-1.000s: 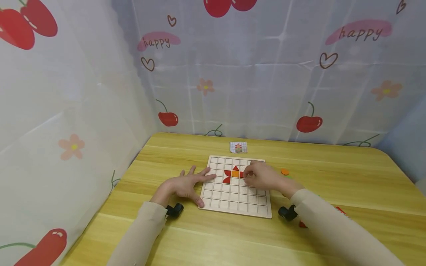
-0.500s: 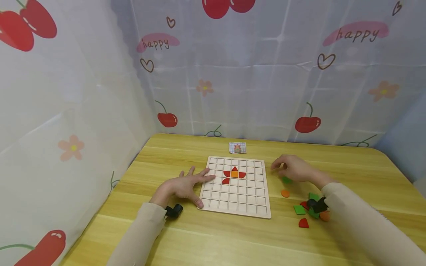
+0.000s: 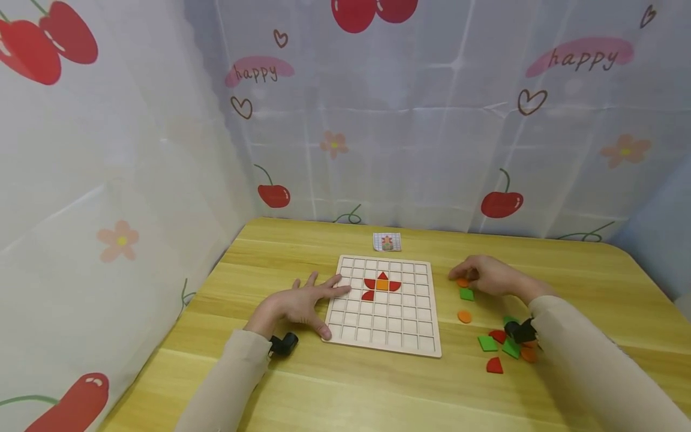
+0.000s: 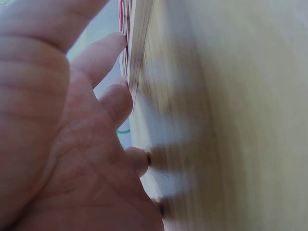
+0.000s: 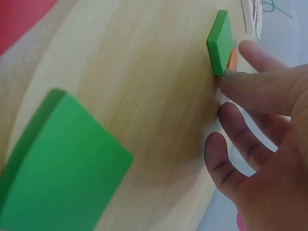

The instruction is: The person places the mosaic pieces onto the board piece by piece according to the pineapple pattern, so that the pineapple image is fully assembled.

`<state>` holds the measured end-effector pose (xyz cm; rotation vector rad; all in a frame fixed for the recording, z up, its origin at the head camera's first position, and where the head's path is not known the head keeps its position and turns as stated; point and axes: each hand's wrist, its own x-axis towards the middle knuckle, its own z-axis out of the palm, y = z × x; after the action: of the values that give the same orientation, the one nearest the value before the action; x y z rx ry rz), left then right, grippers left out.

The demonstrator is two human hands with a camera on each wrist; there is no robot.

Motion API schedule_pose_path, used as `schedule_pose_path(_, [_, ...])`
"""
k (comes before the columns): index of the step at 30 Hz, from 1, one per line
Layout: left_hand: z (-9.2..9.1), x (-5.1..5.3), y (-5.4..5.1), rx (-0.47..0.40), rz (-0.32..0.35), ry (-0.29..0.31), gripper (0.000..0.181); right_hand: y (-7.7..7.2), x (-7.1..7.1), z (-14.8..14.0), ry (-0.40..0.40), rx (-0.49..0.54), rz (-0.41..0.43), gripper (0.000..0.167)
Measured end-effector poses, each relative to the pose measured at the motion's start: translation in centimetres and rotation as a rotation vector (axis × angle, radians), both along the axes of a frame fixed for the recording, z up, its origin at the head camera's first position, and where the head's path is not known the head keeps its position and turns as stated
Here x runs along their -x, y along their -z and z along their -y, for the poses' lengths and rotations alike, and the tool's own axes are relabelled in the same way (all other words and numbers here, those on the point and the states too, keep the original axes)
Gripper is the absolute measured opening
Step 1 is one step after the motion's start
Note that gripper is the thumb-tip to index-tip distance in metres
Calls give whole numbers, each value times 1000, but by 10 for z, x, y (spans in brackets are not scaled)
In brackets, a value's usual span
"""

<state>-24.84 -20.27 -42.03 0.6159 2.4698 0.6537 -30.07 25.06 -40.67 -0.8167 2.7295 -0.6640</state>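
A pale grid board [image 3: 402, 342] holds an orange square [image 3: 382, 285] with several red pieces around it. My left hand [image 3: 298, 303] lies with spread fingers on the board's left edge, its thumb at the near left corner; in the left wrist view, fingers of the hand [image 4: 82, 144] touch the board's side [image 4: 139, 43]. Right of the board, my right hand [image 3: 493, 277] pinches an orange disc [image 3: 462, 282] at the table, just behind a green square [image 3: 466, 294]. The right wrist view shows the disc [image 5: 232, 60] between thumb and index finger of the hand [image 5: 264, 110].
A small printed card [image 3: 387, 242] lies behind the board. Another orange disc [image 3: 464, 316] is nearer me, right of the board. Loose green, red and orange pieces, among them a green one [image 3: 487, 343] and a red one [image 3: 494, 365], lie near my right wrist.
My right hand has left the board, moving right to the orange disc. A red piece it was covering now shows right of the orange square. My left hand has stayed put.
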Motion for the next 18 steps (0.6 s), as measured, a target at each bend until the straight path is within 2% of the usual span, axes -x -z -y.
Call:
schedule_pose_path(8, [0, 1, 2, -4, -3, -4, 105, 3, 0, 1, 24, 4, -3, 21])
schedule_pose_path(18, [0, 0, 1, -5, -8, 7, 105, -1, 1, 12, 17, -2, -23, 22])
